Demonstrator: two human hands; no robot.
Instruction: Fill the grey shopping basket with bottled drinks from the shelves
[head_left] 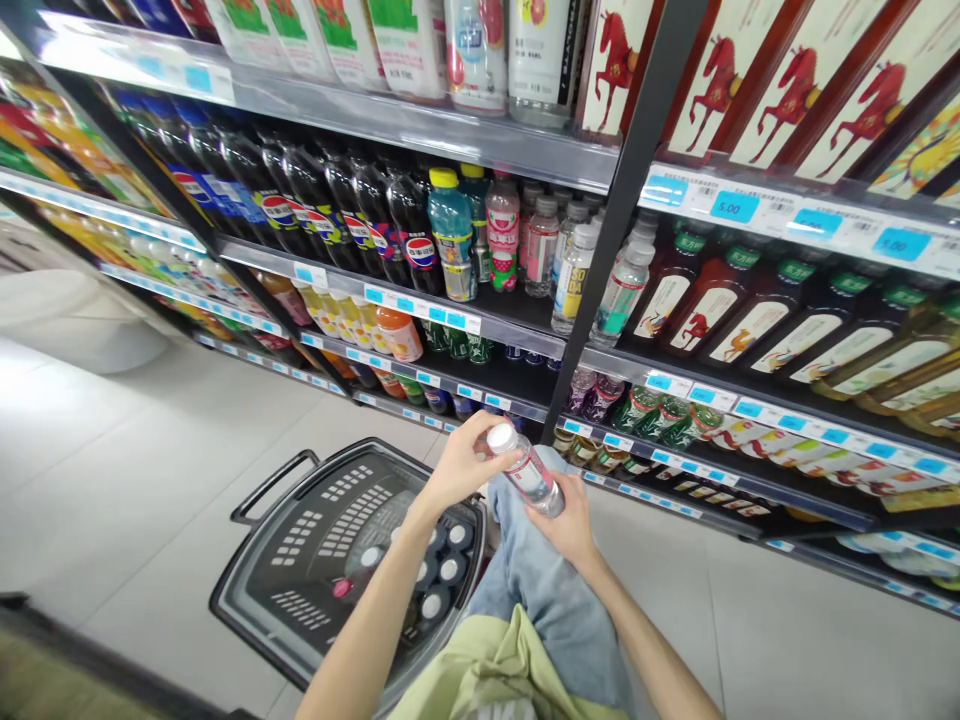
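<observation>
A clear drink bottle [534, 478] with a white cap and a pink-and-white label is held tilted in front of my knees. My left hand [463, 462] grips it near the cap, thumb across its upper side. Around the lower end, my right hand [568, 520] has its fingers closed on the bottle; part of them is hidden behind it. Left of my legs, a black shopping basket [259, 560] stands on the floor. Several bottles with white caps [452, 570] are inside it, along with a pink-capped one [343, 587].
Ahead are shelves [517, 330] of drinks. The middle shelf bears cola bottles [360, 215], a teal bottle [451, 235], a pink bottle [502, 230] and clear bottles [576, 280]. Dark tea bottles [705, 300] line the right bay. A white tub [82, 320] stands at far left.
</observation>
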